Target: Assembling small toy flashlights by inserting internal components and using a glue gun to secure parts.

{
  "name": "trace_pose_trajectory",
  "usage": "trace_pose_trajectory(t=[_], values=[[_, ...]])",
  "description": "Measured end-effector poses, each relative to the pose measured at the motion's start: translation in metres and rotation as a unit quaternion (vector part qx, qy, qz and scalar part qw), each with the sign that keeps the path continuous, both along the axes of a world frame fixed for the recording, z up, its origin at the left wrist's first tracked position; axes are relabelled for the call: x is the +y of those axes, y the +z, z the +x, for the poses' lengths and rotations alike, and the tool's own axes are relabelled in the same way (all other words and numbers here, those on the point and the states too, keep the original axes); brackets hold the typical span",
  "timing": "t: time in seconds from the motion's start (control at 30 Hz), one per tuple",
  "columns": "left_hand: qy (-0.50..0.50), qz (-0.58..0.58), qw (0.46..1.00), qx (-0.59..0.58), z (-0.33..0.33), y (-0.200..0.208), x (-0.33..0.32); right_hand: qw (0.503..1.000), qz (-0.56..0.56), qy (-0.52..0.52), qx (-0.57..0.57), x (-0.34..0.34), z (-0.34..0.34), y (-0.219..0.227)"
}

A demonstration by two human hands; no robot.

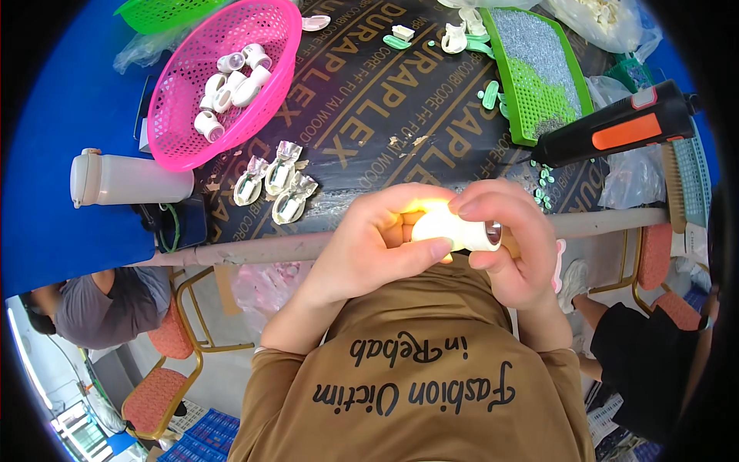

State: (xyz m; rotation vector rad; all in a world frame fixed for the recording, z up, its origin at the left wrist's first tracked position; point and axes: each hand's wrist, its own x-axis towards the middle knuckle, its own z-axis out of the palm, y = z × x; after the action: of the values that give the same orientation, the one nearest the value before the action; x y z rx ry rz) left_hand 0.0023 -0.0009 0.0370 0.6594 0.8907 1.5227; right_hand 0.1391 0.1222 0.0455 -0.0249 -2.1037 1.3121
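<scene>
Between my hands, just past the table's front edge, is a small white toy flashlight point(442, 228) with a rounded body and a short lens tube. It glows bright yellow-white, and the glare hides its detail. My left hand point(377, 245) is closed around the rounded end, thumb along the near side. The lens end is gripped by the fingers and thumb of my right hand point(514, 235), its dark opening turned to the right. Several similar white flashlight pieces point(246, 94) lie in a pink perforated basket point(181, 77) at the far left. Silvery, hollow, half-shell parts point(282, 174) rest on the table left of my hands.
A green tray point(531, 100) of small metal parts stands far right. Beside it lies a black and orange power screwdriver point(616, 127). Small green pieces point(543, 185) are scattered nearby. A white bottle point(132, 179) lies at left. People sit on both sides.
</scene>
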Motion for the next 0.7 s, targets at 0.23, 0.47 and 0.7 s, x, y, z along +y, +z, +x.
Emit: trace_pose_trajectory(t=[0.23, 0.47, 0.7], values=[[0.021, -0.013, 0.998, 0.050, 0.003, -0.002, -0.001, 1.000, -0.019, 0.000, -0.011, -0.002, -0.001, -0.004], [0.062, -0.041, 0.996, 0.058, 0.007, 0.003, 0.000, 0.999, -0.030, -0.012, -0.002, 0.001, -0.002, -0.008], [0.125, 0.018, 0.874, 0.469, 0.000, 0.014, -0.004, 0.997, 0.056, -0.012, -0.056, 0.001, -0.003, 0.001]])
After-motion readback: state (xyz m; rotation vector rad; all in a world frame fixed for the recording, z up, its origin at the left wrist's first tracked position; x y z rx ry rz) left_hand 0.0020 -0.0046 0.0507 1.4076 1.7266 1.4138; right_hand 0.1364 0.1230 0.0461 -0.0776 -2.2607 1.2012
